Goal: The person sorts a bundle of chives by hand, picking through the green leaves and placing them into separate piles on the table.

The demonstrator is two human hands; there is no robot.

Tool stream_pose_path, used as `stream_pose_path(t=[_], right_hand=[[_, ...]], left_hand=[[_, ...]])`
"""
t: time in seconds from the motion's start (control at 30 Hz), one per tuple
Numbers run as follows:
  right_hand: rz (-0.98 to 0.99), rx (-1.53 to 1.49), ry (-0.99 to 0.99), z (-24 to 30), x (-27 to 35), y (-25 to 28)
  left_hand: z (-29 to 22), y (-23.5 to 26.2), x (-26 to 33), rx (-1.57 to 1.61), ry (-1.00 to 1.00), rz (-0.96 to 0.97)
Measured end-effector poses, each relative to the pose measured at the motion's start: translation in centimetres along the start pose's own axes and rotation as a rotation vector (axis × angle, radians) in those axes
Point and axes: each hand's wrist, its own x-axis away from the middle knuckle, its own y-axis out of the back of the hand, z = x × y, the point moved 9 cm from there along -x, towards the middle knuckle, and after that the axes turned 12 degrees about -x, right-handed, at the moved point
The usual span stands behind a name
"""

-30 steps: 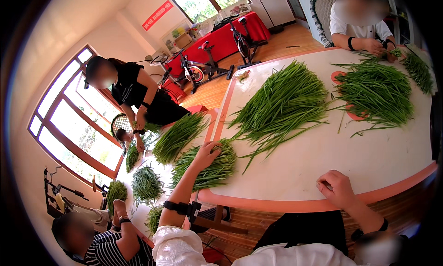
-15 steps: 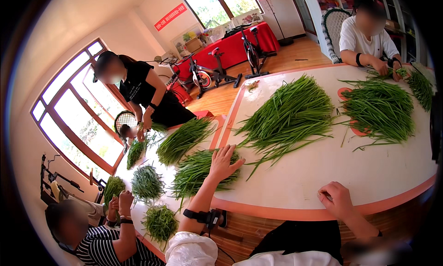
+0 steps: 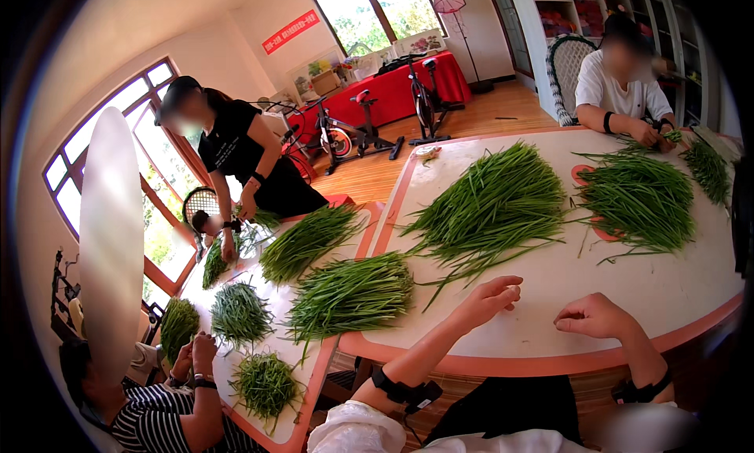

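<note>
My left hand (image 3: 491, 297) is held above the bare near part of the white table, with its thumb and fingers drawn together. Whether it pinches anything small I cannot make out. Facing it, my right hand (image 3: 598, 318) is closed near the table's front edge, its fingers bent and nothing showing in them. A gap separates the two hands. Beyond them lies a large heap of long green leafy stalks (image 3: 495, 202). To the left of my left hand, a second pile of green stalks (image 3: 353, 292) is laid with its ends roughly lined up.
Another pile of stalks (image 3: 640, 202) lies at the right, by a person in white (image 3: 628, 92). At left, a person in black (image 3: 251, 147) and one in stripes (image 3: 169, 414) handle greens around several smaller piles (image 3: 242, 312). Exercise bikes (image 3: 357, 131) stand behind.
My left hand has come off the left pile, moved right toward my right hand and drawn its spread fingers together. My right hand has shifted slightly. The view has tilted a little.
</note>
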Motion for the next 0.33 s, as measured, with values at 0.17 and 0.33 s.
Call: stream_pose_path(t=[0.17,0.33], right_hand=[[-0.136,0.073,0.027,0.3,-3.0,5.9],[-0.353,0.14,0.101,-1.1,-7.1,10.0]], left_hand=[[-1.2,-1.8,-1.9,0.046,0.025,0.026],[-0.7,-1.7,-3.3,0.133,0.076,0.079]])
